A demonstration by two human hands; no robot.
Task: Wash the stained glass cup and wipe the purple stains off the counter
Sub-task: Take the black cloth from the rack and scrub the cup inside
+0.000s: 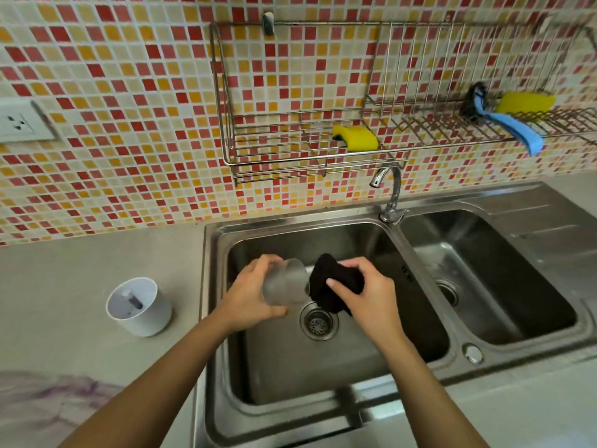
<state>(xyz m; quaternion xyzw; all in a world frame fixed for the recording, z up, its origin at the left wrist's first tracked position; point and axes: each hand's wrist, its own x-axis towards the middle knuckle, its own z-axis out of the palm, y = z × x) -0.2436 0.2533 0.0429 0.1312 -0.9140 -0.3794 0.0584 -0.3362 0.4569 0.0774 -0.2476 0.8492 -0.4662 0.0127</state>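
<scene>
Over the left sink basin (277,357), my left hand (250,295) holds a clear glass cup (286,282) tilted on its side, mouth toward the right. My right hand (371,294) grips a dark cloth (336,282) bunched right at the cup's mouth. Both hover above the drain (318,321). Purple stains (64,392) smear the grey counter at the lower left, partly behind my left forearm.
A white container (139,307) stands on the counter left of the sink. The faucet (389,195) rises between the two basins; the right basin (504,286) lies beyond. A wall rack holds yellow sponges (355,137) and a blue brush (513,124). A socket (19,122) sits far left.
</scene>
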